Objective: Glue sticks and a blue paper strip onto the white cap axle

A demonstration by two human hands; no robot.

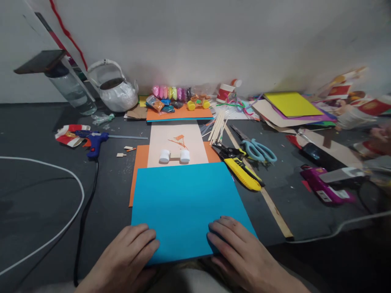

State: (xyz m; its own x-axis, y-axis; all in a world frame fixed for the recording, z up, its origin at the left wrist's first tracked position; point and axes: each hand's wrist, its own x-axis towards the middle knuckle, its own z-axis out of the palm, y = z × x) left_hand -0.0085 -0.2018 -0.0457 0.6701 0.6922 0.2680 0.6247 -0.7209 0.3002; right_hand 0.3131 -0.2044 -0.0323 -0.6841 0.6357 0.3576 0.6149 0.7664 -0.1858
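Observation:
A smooth blue sheet [186,203] lies in front of me, over an orange sheet and a pale cream sheet. My left hand [131,244] has its curled fingers on the blue sheet's near left corner, the thumb out of sight. At the near right, my right hand [235,244] lays its fingers over the same sheet, with the thumb below the edge. Just beyond the blue sheet, a small piece of two white rolls joined by a short stick bar [175,156] sits on the cream sheet [155,136]. Orange scraps [180,140] lie behind it.
At left are a blue glue gun [97,144], a kettle [116,91] and a bottle [71,91]. At right lie a yellow box cutter [244,175], scissors [258,149], sticks [218,128], a wooden strip [276,213] and a purple glue gun [325,185]. Another person's blurred hand [380,138] shows far right.

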